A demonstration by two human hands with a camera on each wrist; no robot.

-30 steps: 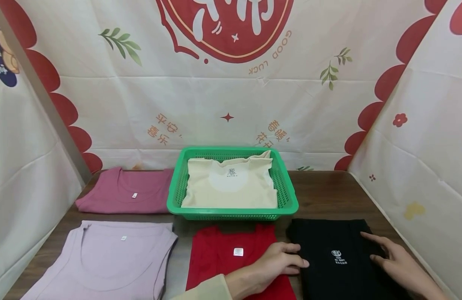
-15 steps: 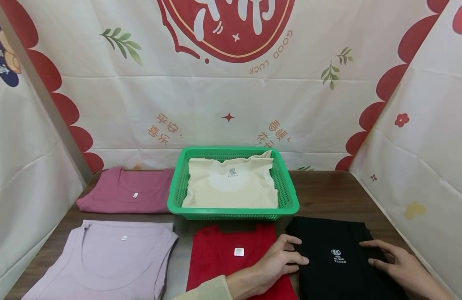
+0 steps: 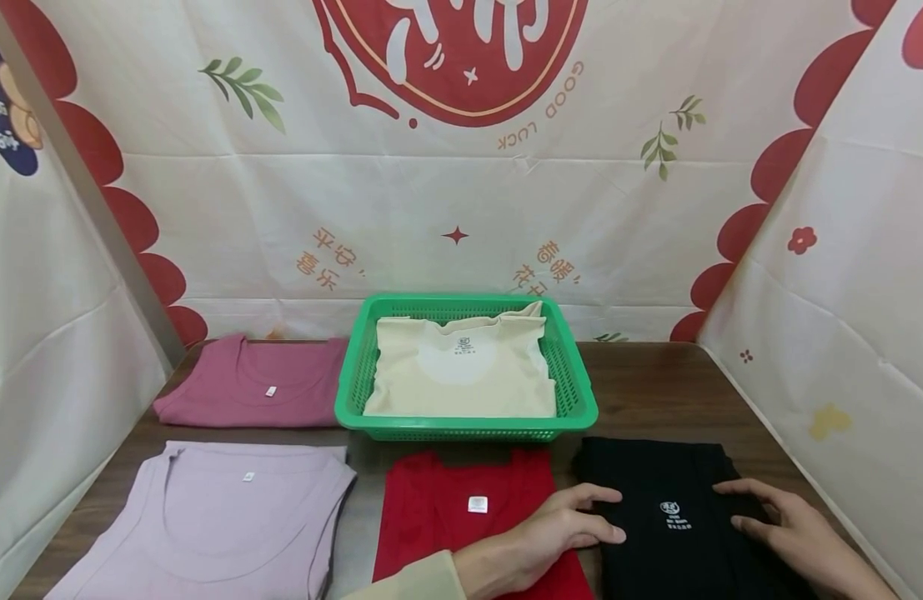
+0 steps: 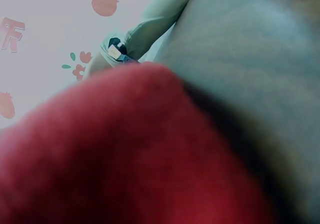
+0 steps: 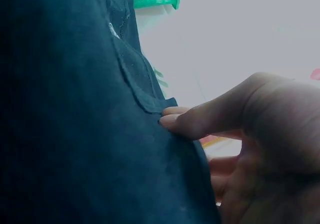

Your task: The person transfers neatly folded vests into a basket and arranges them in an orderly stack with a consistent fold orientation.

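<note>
A folded black shirt (image 3: 659,554) with a small white print lies at the right front of the table in the head view. My left hand (image 3: 539,533) reaches over a folded red shirt (image 3: 423,517) and touches the black shirt's left side with its fingertips. On the other side, my right hand (image 3: 795,529) rests its thumb and forefinger on the black cloth. The right wrist view shows that thumb (image 5: 187,124) at the edge of the dark fabric, with the other fingers partly hidden. Blurred red cloth (image 4: 140,154) fills most of the left wrist view.
A green basket (image 3: 464,428) at the back middle holds a folded cream shirt (image 3: 401,375). Mauve-pink (image 3: 296,392) and lilac (image 3: 228,525) folded shirts lie at the left. Printed white cloth walls (image 3: 431,192) enclose the table (image 3: 641,383) on the back and sides.
The black shirt's far edge rises slightly, then settles lower again. My left fingertips have moved a little right onto it. My right fingertips have shifted slightly left.
</note>
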